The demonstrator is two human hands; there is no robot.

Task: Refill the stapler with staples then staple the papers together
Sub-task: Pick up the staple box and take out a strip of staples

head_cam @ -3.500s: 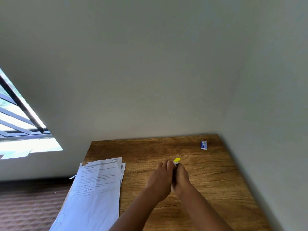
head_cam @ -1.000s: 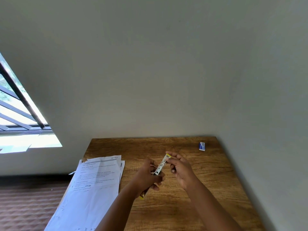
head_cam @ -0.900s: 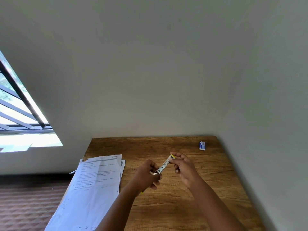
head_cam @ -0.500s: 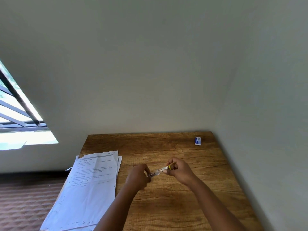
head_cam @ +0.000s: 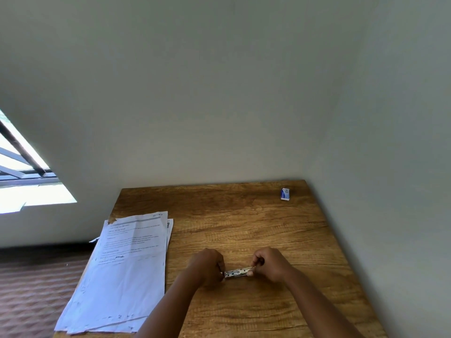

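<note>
While the left hand [head_cam: 207,268] and right hand [head_cam: 269,263] each gripped an end of the stapler [head_cam: 238,272], refilling was under way; next, staples from the far box [head_cam: 285,193] were needed.

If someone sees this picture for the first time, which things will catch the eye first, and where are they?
First, the two hands near the middle of the wooden desk: the left hand and the right hand each hold one end of a small metal stapler. Next, the stack of printed papers on the desk's left edge, partly overhanging it. Last, a small blue-and-white staple box alone in the far right corner.
</note>
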